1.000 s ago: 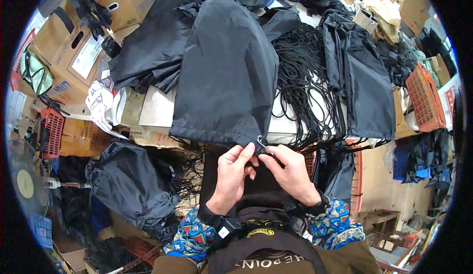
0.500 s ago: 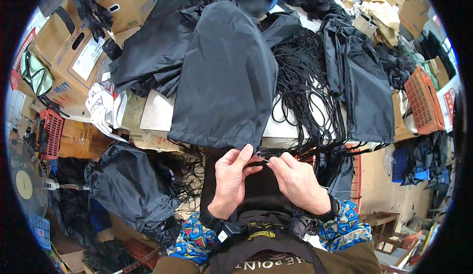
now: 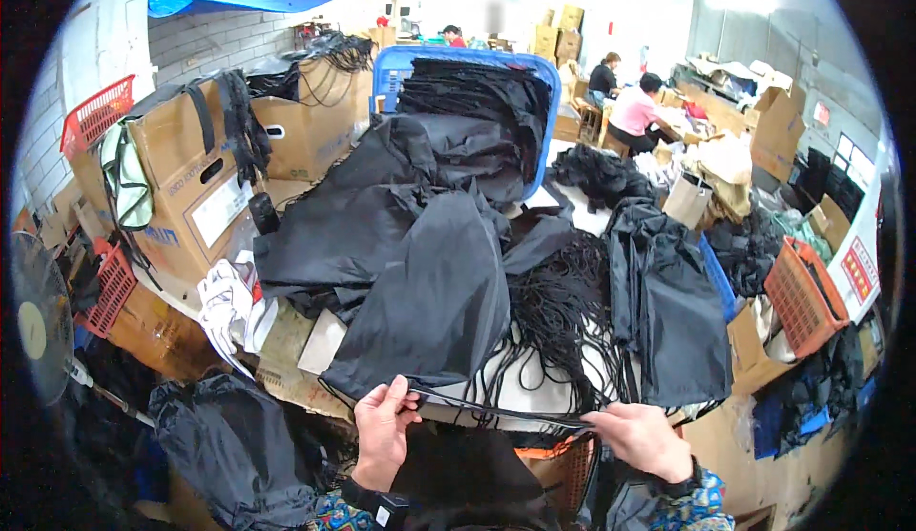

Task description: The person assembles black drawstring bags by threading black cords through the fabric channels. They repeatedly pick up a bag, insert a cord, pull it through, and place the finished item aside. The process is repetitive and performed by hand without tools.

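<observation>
A black fabric bag point(image 3: 439, 302) lies on the table in front of me, its lower hem toward me. My left hand point(image 3: 384, 431) pinches the hem near the bag's near corner, thumb on top. From there a thin black cord point(image 3: 506, 411) stretches almost straight to the right. My right hand point(image 3: 644, 443) is closed on the cord's other end, fingertips pressed together. Whether it also holds a thin tool cannot be made out. Just beyond the cord lies a heap of loose black cords point(image 3: 563, 312).
A blue basket point(image 3: 458, 52) packed with black fabric stands at the back. More black bags point(image 3: 677, 312) lie at the right, by an orange crate point(image 3: 801, 302). Cardboard boxes point(image 3: 181, 154) and a white glove point(image 3: 224, 302) are at the left. People sit far off.
My right hand has moved away to the right, and the cord now stretches between my hands. Earlier it held a thin metal rod at the hem. The view has tilted up.
</observation>
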`<state>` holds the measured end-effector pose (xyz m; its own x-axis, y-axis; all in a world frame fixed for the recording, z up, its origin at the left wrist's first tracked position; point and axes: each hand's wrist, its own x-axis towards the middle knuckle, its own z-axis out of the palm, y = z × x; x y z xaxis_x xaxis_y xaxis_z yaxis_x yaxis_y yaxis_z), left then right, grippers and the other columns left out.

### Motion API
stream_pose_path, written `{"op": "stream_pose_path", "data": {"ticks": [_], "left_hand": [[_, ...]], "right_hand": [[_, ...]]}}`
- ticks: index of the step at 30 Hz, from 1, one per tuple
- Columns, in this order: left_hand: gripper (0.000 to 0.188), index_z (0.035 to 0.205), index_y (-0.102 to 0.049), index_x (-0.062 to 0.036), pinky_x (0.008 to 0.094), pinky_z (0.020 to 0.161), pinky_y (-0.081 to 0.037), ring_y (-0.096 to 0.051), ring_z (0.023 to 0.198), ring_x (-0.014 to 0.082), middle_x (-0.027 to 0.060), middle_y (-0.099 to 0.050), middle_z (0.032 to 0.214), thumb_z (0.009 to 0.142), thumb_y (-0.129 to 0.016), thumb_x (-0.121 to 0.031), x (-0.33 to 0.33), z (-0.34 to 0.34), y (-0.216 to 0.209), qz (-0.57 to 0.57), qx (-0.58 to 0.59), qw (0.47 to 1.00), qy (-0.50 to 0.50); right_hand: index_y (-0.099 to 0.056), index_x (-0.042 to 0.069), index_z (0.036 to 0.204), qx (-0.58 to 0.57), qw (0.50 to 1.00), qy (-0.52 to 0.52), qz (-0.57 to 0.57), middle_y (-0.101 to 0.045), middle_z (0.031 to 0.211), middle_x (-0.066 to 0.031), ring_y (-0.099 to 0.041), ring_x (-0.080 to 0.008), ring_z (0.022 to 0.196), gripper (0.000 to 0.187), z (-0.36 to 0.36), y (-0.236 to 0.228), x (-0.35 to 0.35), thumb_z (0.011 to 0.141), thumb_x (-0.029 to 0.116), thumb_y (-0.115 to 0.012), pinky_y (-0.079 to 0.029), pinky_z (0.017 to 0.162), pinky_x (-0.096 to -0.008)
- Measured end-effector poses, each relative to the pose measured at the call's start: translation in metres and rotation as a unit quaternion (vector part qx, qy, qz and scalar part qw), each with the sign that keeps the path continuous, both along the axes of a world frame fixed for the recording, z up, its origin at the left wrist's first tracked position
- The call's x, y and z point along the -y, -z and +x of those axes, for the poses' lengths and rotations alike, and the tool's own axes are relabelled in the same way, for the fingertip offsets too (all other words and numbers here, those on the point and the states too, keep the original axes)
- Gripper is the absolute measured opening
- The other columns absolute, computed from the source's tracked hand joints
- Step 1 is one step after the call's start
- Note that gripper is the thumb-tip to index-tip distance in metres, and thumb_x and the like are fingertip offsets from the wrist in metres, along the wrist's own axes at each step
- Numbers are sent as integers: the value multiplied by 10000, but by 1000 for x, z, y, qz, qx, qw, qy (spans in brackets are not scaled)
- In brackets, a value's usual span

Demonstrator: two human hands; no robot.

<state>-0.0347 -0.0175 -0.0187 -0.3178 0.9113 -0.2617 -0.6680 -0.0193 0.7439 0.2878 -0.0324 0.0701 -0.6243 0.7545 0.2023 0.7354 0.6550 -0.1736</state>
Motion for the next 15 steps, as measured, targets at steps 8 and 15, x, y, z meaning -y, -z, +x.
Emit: {"op": "stream_pose_path", "data": {"ticks": [8,15], "left_hand": [[282,783,-628,26,263,494,-498,-604,634,144,101,-650,771,873,-647,-240,21,69,4,30,-148,954,258],[356,704,-538,-59,243,449,-440,-546,528,115,43,-556,622,931,-549,-333,-11,11,-17,73,-99,992,-12]], "right_hand": [[-594,56,1026,-114,988,-87,-54,-553,731,-135,-585,-328,611,243,-69,37,-25,784,48,-576,-473,506,-395],[-615,-26,870,-218,968,-17,-124,-492,614,-128,-486,-243,517,75,-76,22,-3,843,42,-600,-383,481,-330]]}}
